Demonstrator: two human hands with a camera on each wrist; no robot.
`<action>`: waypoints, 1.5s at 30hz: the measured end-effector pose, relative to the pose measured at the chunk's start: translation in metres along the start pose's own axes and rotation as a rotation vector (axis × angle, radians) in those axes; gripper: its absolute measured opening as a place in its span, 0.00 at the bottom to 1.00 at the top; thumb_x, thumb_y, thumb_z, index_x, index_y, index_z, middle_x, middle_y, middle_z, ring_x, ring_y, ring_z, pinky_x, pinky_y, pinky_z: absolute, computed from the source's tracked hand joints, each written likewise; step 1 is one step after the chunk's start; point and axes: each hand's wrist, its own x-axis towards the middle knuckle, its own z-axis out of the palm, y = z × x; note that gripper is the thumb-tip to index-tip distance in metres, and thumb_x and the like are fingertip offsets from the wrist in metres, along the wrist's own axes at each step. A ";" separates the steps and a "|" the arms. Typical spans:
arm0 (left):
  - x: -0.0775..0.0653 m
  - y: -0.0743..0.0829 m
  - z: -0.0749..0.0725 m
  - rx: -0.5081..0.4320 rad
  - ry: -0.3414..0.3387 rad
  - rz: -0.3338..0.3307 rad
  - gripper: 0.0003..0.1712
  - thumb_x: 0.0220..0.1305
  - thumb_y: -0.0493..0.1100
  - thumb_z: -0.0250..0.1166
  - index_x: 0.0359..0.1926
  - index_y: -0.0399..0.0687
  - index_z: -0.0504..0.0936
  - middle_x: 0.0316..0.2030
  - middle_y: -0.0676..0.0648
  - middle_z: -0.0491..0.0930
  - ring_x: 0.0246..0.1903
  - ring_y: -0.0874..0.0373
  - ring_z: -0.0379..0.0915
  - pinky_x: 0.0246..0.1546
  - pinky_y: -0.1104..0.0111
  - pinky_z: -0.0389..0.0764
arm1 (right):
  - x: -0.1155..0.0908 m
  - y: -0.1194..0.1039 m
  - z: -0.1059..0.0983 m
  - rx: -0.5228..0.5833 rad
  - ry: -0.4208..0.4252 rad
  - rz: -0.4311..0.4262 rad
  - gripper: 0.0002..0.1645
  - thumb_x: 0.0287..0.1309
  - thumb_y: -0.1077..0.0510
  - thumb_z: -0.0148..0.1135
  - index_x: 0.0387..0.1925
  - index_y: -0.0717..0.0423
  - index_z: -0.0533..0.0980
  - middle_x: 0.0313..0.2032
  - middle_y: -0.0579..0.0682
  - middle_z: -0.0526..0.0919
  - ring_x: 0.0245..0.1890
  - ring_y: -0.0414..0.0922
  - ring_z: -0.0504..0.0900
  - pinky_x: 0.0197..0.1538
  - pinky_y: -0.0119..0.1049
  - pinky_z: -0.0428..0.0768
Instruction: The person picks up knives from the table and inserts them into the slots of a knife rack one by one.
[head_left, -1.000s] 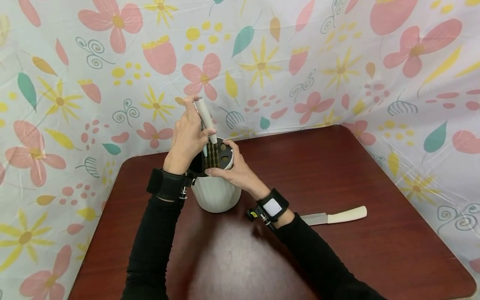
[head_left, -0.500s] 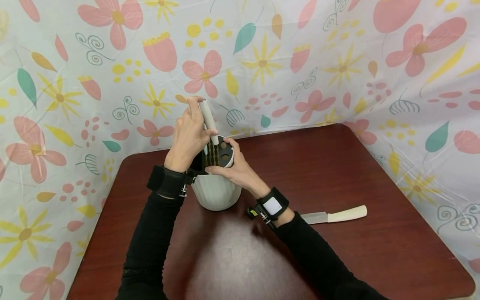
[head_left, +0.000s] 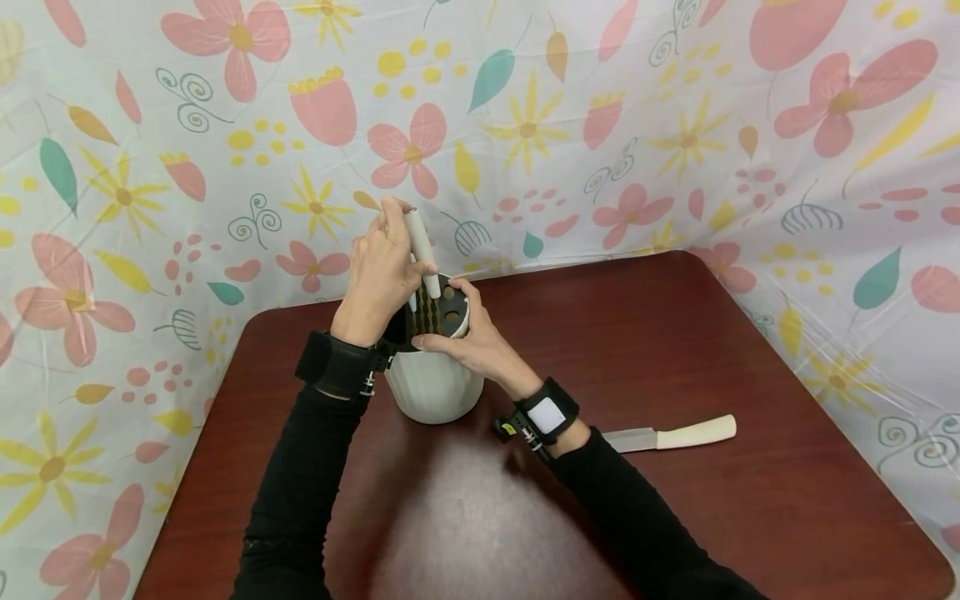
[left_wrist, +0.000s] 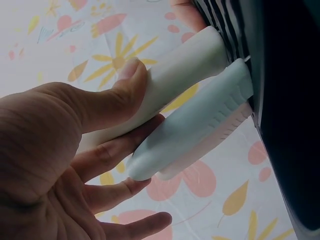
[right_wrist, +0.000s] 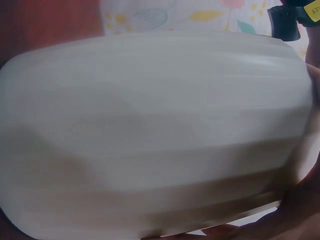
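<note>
A white ribbed knife holder (head_left: 435, 392) with a slotted black top stands on the table. My left hand (head_left: 378, 271) pinches the white handle of a knife (head_left: 422, 250) between thumb and fingers, right over the slots; any blade is hidden. In the left wrist view, a light blue handle (left_wrist: 195, 120) and a pale pink handle (left_wrist: 215, 145) sit in the holder beside it, close to my other fingers. My right hand (head_left: 483, 346) grips the holder's rim, thumb in front and fingers behind. Its white wall (right_wrist: 150, 110) fills most of the right wrist view.
A knife with a cream handle (head_left: 696, 432) lies on the dark red table (head_left: 750, 517) to the right, its blade partly behind the right forearm. A flower-printed cloth (head_left: 525, 192) hangs behind the table.
The white-handled knife in my left hand has gone slightly down and to the right, closer to the slots. My right hand and the holder stay put.
</note>
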 end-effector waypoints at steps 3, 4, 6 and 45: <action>0.000 0.001 -0.001 0.014 0.001 -0.018 0.42 0.54 0.48 0.79 0.58 0.38 0.61 0.27 0.35 0.81 0.42 0.38 0.79 0.35 0.48 0.81 | 0.001 0.000 0.000 -0.002 -0.005 -0.005 0.60 0.50 0.37 0.76 0.74 0.26 0.46 0.77 0.46 0.50 0.73 0.48 0.59 0.72 0.55 0.64; 0.001 0.002 -0.001 0.019 0.001 -0.025 0.42 0.54 0.48 0.79 0.58 0.38 0.61 0.30 0.34 0.82 0.43 0.38 0.80 0.36 0.48 0.81 | 0.001 0.000 0.000 -0.001 -0.007 -0.006 0.60 0.50 0.37 0.76 0.74 0.26 0.46 0.77 0.46 0.50 0.73 0.48 0.59 0.72 0.55 0.64; 0.001 0.004 -0.001 0.044 -0.001 -0.037 0.42 0.54 0.48 0.79 0.57 0.38 0.60 0.34 0.33 0.83 0.43 0.37 0.80 0.35 0.47 0.81 | 0.001 0.000 0.000 -0.002 -0.007 -0.009 0.60 0.50 0.37 0.75 0.75 0.26 0.46 0.77 0.46 0.51 0.72 0.47 0.61 0.71 0.54 0.65; 0.006 0.006 0.004 0.254 -0.080 -0.066 0.50 0.60 0.57 0.73 0.77 0.57 0.57 0.45 0.40 0.85 0.58 0.40 0.72 0.38 0.47 0.75 | 0.008 0.001 0.001 -0.034 -0.008 0.041 0.64 0.45 0.27 0.74 0.75 0.19 0.43 0.80 0.47 0.42 0.80 0.52 0.47 0.73 0.64 0.61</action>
